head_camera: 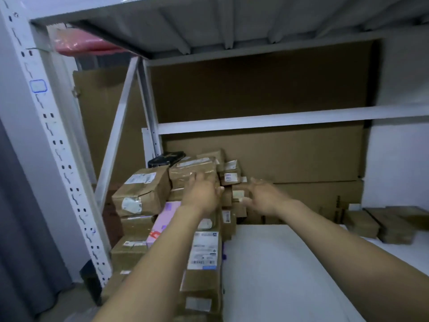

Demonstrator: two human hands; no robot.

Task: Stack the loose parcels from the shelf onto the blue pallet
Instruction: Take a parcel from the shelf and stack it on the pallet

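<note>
— What are the parcels (141,191) made of?
— Matt brown cardboard and creased paper. One taped parcel (192,171) shines with clear tape, and the pink box (165,219) looks smooth.
— The shelf (290,263)?
— White painted metal, matt. Plain cardboard sheets (255,94) behind, and a grey cloth curtain (23,217).

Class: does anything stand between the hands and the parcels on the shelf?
Nothing visible does. The left hand is at the top parcel, the right hand at the small parcels beside it. The pallet is out of view.

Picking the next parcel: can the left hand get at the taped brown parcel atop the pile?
Likely yes. The left hand is open right at the taped brown parcel, which lies on top with nothing over it.
</note>
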